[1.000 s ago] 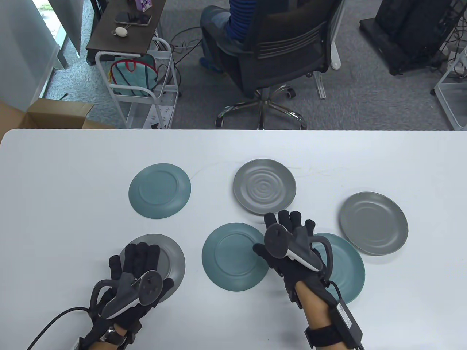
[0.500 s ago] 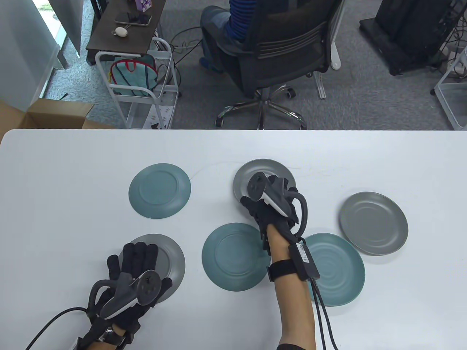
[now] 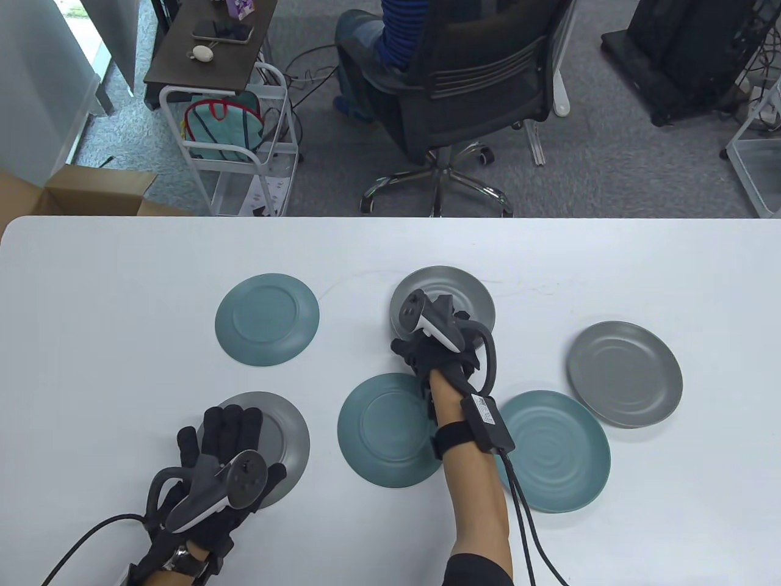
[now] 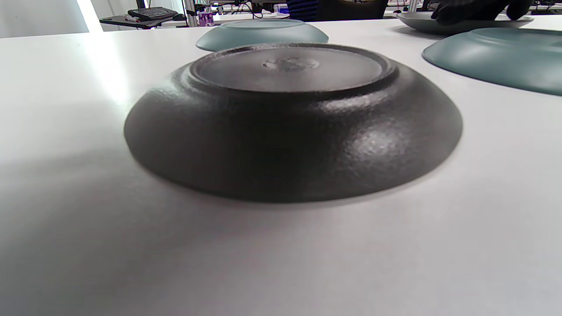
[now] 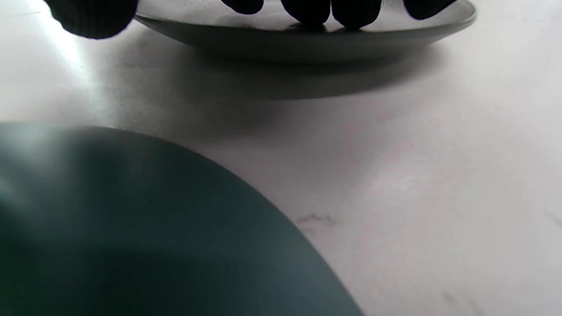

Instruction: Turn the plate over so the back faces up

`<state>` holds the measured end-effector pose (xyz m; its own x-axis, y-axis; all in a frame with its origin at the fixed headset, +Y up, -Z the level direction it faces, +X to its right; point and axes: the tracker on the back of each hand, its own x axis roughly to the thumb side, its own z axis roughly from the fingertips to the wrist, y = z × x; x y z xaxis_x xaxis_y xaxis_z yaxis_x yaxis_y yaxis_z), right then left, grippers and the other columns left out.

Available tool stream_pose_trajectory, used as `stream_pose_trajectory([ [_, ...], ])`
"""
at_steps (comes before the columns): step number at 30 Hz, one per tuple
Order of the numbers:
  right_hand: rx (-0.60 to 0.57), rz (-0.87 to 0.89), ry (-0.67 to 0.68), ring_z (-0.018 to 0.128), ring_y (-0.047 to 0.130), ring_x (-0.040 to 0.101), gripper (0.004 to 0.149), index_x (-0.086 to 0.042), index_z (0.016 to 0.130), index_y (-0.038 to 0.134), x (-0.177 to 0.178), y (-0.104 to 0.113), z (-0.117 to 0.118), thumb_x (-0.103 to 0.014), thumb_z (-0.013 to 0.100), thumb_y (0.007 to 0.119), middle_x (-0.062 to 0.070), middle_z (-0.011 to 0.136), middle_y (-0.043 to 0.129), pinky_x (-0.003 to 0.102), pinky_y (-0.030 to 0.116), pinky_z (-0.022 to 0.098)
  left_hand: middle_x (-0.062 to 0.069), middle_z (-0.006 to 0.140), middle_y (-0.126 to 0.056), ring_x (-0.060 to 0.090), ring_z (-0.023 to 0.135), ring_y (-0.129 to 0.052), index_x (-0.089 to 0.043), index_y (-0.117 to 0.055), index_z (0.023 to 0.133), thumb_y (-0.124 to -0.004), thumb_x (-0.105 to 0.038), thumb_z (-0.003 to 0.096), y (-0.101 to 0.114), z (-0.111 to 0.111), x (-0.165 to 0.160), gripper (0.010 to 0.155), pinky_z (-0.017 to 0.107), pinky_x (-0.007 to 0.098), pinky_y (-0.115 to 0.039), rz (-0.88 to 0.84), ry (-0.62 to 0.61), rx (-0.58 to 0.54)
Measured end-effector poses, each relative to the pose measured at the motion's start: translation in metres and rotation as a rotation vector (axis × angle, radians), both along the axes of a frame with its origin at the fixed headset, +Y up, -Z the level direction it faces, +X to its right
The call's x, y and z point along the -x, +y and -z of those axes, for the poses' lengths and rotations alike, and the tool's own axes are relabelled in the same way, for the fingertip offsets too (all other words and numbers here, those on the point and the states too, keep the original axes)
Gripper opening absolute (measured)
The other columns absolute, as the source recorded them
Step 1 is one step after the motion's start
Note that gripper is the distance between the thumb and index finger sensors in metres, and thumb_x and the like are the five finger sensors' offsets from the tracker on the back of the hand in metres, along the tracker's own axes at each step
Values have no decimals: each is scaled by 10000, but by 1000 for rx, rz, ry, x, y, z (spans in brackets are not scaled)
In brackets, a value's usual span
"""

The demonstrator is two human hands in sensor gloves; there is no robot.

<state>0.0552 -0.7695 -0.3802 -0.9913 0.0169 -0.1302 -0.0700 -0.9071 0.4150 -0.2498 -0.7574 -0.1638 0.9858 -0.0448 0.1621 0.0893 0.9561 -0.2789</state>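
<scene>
A grey plate with ripple rings [image 3: 454,284] lies face up at the table's middle back. My right hand [image 3: 430,332] is on its near edge. In the right wrist view the fingertips [image 5: 309,11] rest on the inside of this plate [image 5: 307,41] and the thumb [image 5: 88,17] sits by the rim at the left; the plate lies flat. My left hand [image 3: 213,439] lies flat with fingers spread over a second grey plate [image 3: 296,439], which is back up [image 4: 290,123]. No fingers show in the left wrist view.
Two teal plates lie back up at the left back [image 3: 266,319] and front middle [image 3: 384,430]. A teal plate [image 3: 558,455] lies face up under my right forearm. Another grey plate [image 3: 623,373] sits at the right. A person sits in an office chair [image 3: 482,79] beyond the far edge.
My right hand has reached forward from between the teal plates onto the rippled grey plate, then drawn slightly back and left on it. My left hand has barely moved.
</scene>
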Motion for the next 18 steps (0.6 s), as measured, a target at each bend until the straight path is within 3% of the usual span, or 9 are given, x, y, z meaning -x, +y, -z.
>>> stream_pose_trajectory([
  [10, 36, -67, 27, 1060, 411, 508, 793, -195, 1132, 335, 17, 2, 2, -487, 515, 739, 241, 1177, 332, 610, 566, 716, 198, 1219, -206, 486, 1177, -269, -167, -116, 1188, -476, -715, 559, 0, 0, 0, 909, 764, 717, -275, 4, -2, -4],
  [18, 35, -141, 84, 1023, 504, 513, 741, -152, 1117, 348, 27, 5, 1, -402, 533, 729, 265, 1149, 396, 569, 648, 676, 196, 1219, -209, 486, 1177, -271, -167, -120, 1188, -476, -715, 558, 0, 0, 0, 908, 765, 715, -277, 9, -1, -9],
])
